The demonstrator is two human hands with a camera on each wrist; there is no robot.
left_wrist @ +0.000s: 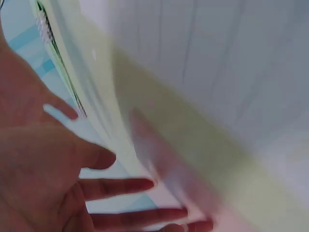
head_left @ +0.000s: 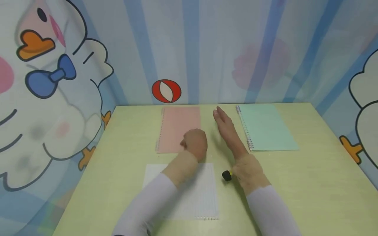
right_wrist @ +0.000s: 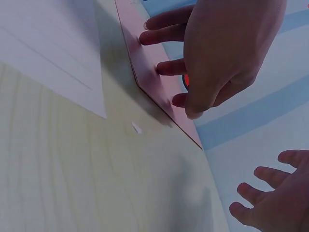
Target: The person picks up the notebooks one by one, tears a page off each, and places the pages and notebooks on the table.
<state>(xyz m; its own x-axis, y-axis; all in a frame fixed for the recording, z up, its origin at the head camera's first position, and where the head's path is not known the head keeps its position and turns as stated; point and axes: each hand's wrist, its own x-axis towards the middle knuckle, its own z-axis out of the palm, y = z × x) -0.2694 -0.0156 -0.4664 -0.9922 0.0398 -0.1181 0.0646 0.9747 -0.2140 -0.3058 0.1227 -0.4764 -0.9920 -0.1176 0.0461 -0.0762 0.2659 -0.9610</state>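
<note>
Remotely, I see a pale table [head_left: 322, 186], a white notepad [head_left: 200, 193], a green notebook [head_left: 267, 127] and, beyond the white notepad, a pink notebook [head_left: 178, 126]; left hand [head_left: 195, 143], fingers loosely spread, over its near right corner, right hand [head_left: 229, 130], fingers extended, between both notebooks

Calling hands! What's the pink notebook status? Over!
Left hand over pink notebook, holding nothing. Right hand near green notebook, empty. Pink notebook flat on table; left hand hides its near right corner in head view.
</note>
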